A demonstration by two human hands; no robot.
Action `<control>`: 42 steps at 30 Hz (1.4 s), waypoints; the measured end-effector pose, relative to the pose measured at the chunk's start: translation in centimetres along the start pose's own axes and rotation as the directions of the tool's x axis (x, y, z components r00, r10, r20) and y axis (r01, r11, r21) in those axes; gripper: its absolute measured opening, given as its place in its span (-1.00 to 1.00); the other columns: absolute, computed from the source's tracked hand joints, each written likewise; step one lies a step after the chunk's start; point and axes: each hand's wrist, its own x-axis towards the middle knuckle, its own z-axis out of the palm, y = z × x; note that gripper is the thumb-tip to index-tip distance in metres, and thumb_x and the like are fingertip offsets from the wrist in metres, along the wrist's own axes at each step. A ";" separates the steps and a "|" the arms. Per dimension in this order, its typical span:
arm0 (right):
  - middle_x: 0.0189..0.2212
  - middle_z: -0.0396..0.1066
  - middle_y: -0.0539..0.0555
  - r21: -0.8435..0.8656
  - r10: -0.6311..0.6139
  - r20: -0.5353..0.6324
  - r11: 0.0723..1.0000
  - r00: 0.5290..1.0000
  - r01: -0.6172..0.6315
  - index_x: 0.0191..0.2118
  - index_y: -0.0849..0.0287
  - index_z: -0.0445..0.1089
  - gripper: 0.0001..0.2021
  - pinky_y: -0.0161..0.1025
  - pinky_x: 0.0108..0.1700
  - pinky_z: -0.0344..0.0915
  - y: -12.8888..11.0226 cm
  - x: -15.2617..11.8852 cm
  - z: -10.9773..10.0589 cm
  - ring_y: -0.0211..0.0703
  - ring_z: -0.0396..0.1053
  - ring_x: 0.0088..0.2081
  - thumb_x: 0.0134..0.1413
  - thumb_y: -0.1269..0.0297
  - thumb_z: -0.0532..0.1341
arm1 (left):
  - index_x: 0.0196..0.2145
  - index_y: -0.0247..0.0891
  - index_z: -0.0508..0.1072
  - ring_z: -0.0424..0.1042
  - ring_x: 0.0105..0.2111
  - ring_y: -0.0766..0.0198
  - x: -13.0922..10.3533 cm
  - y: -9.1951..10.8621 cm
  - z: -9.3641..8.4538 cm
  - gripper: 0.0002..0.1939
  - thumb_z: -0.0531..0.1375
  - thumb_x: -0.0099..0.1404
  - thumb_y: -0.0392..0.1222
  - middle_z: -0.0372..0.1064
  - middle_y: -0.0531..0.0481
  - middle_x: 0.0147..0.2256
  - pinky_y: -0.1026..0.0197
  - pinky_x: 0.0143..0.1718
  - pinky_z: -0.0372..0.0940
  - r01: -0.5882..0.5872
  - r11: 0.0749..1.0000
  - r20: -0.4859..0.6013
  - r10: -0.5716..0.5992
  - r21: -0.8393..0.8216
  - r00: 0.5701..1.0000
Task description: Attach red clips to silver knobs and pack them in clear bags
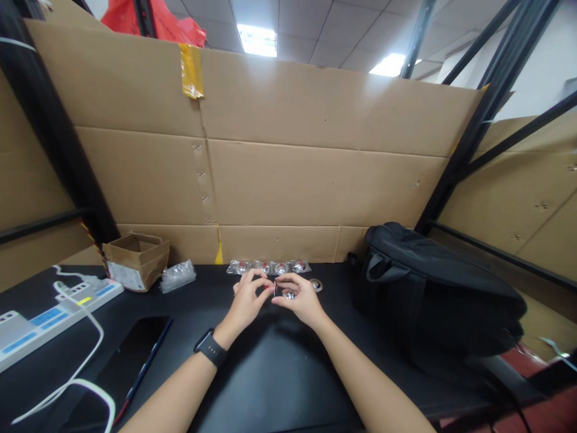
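My left hand (251, 296) and my right hand (303, 297) meet above the black table, fingertips almost together. Between the thumb and fingers of my right hand a small shiny round piece (276, 290) is held nearly edge-on. The left fingers are pinched against its side, where a bit of red shows; what exactly they grip is too small to tell. Under the right palm lies another shiny metal piece (289, 294), partly hidden. Just right of that hand is a flat round ring-like piece (317, 285). Behind both hands, several round metal pieces with red centres sit in clear bags (262, 267).
Left, a cardboard box (137, 258), clear plastic bags (178, 276), a power strip (54, 319) with white cables and a dark phone-like slab (130, 355). A black bag (433, 294) stands on the right. A cardboard wall (279, 180) closes off the back.
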 end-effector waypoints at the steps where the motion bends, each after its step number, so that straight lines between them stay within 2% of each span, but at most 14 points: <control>1: -0.11 0.52 0.14 0.002 0.004 -0.006 1.000 1.000 -0.004 -0.11 0.13 0.42 -0.47 -0.12 -0.06 0.41 0.1 0.0 0.0 0.06 0.50 -0.03 -0.28 0.17 0.52 | -0.29 -0.07 0.56 0.27 0.04 0.08 0.0 0.0 0.0 -0.84 0.19 0.33 -0.06 0.32 -0.02 -0.06 -0.05 0.08 0.12 0.000 1.000 0.001 0.000 0.004 1.000; 7: -0.13 0.53 0.13 0.027 0.009 -0.036 1.000 0.999 -0.008 -0.22 0.15 0.43 -0.56 -0.16 -0.13 0.43 0.9 0.1 0.1 0.02 0.53 -0.11 -0.30 0.21 0.52 | -0.30 -0.07 0.56 0.25 0.04 0.06 -0.2 0.5 0.1 -0.86 0.19 0.33 -0.08 0.35 -0.02 -0.08 -0.05 0.05 0.09 0.005 0.999 0.008 -0.005 0.042 1.000; 12: -0.14 0.53 0.13 0.070 0.034 0.011 0.997 0.999 -0.034 -0.35 0.18 0.44 -0.66 -0.16 -0.15 0.45 0.8 0.1 0.1 -0.02 0.54 -0.18 -0.25 0.18 0.51 | -0.30 -0.06 0.55 0.25 0.04 0.04 -0.3 0.5 0.1 -0.85 0.18 0.33 -0.07 0.36 -0.01 -0.08 -0.04 0.01 0.09 0.013 0.998 0.015 -0.014 0.056 1.000; 16: -0.11 0.53 0.15 0.099 0.066 0.049 0.993 0.997 -0.071 -0.27 0.18 0.50 -0.74 -0.13 -0.08 0.45 0.5 0.1 -0.3 -0.04 0.54 -0.16 -0.03 0.12 0.40 | -0.27 -0.06 0.55 0.26 0.04 0.05 -0.2 0.5 0.0 -0.85 0.17 0.34 -0.09 0.35 -0.02 -0.07 -0.03 0.02 0.09 0.008 0.998 -0.022 -0.006 0.065 1.000; 19: -0.11 0.52 0.16 -0.001 0.056 0.037 0.998 0.998 -0.056 -0.24 0.17 0.55 -0.76 -0.12 -0.08 0.45 0.4 0.2 -0.6 -0.06 0.53 -0.17 0.10 0.10 0.30 | -0.27 -0.06 0.55 0.26 0.03 0.07 -0.2 0.6 -0.1 -0.86 0.18 0.34 -0.08 0.34 -0.02 -0.07 -0.02 0.01 0.07 -0.018 0.995 -0.035 0.022 0.096 0.999; 23: -0.14 0.54 0.14 -0.184 -0.010 0.046 0.983 0.999 0.019 -0.26 0.14 0.59 -0.80 -0.15 -0.07 0.44 0.4 0.1 -0.9 -0.05 0.50 -0.11 0.13 0.15 0.28 | -0.29 -0.06 0.55 0.24 0.02 0.04 -0.5 0.8 0.0 -0.86 0.19 0.35 -0.07 0.37 -0.04 -0.10 0.00 -0.06 0.05 -0.100 0.975 -0.029 0.108 0.197 0.994; 26: -0.17 0.55 0.12 -0.300 -0.025 0.077 0.953 0.997 0.047 -0.32 0.13 0.59 -0.84 -0.21 -0.14 0.42 0.5 0.1 -1.0 -0.10 0.50 -0.18 0.12 0.22 0.27 | -0.29 -0.06 0.54 0.22 0.03 0.03 -0.7 1.0 0.1 -0.86 0.18 0.36 -0.09 0.37 -0.05 -0.12 0.00 -0.08 0.03 -0.159 0.954 -0.014 0.168 0.253 0.986; 31: -0.17 0.50 0.09 -0.362 -0.047 0.071 0.929 0.996 0.070 -0.39 0.16 0.54 -0.90 -0.30 -0.25 0.36 0.8 0.2 -1.2 -0.22 0.45 -0.30 0.07 0.34 0.27 | -0.29 -0.05 0.53 0.24 0.02 0.06 -0.7 1.3 0.2 -0.87 0.18 0.36 -0.08 0.37 -0.02 -0.11 0.02 -0.10 0.03 -0.184 0.948 0.020 0.185 0.259 0.982; 34: -0.15 0.47 0.08 -0.389 -0.045 0.058 0.919 0.997 0.064 -0.42 0.17 0.51 -0.93 -0.33 -0.28 0.33 0.8 0.2 -1.2 -0.27 0.41 -0.34 0.03 0.38 0.26 | -0.23 -0.04 0.51 0.26 0.02 0.08 -0.6 1.5 0.0 -0.83 0.12 0.40 -0.06 0.37 -0.02 -0.07 0.03 -0.10 0.06 -0.156 0.965 0.019 0.156 0.212 0.988; 38: -0.16 0.43 0.08 -0.475 -0.082 0.067 0.874 0.994 0.104 -0.44 0.16 0.51 -0.93 -0.28 -0.15 0.33 0.2 0.1 -1.3 -0.19 0.42 -0.22 -0.03 0.43 0.27 | -0.02 0.05 0.44 0.22 0.11 0.11 -0.5 1.6 -0.6 -0.74 0.02 0.45 -0.05 0.30 0.01 0.09 0.01 0.01 0.09 -0.140 0.983 0.023 0.138 0.116 0.990; 42: -0.15 0.40 0.09 -0.528 -0.117 0.105 0.835 0.987 0.155 -0.44 0.15 0.51 -0.91 -0.21 -0.02 0.30 -0.3 0.0 -1.6 -0.11 0.40 -0.10 -0.06 0.47 0.27 | -0.04 0.06 0.46 0.18 0.14 0.05 -0.6 1.7 -1.1 -0.76 0.16 0.34 -0.04 0.33 0.05 0.09 -0.02 0.04 0.08 -0.203 0.969 0.118 0.187 0.139 0.975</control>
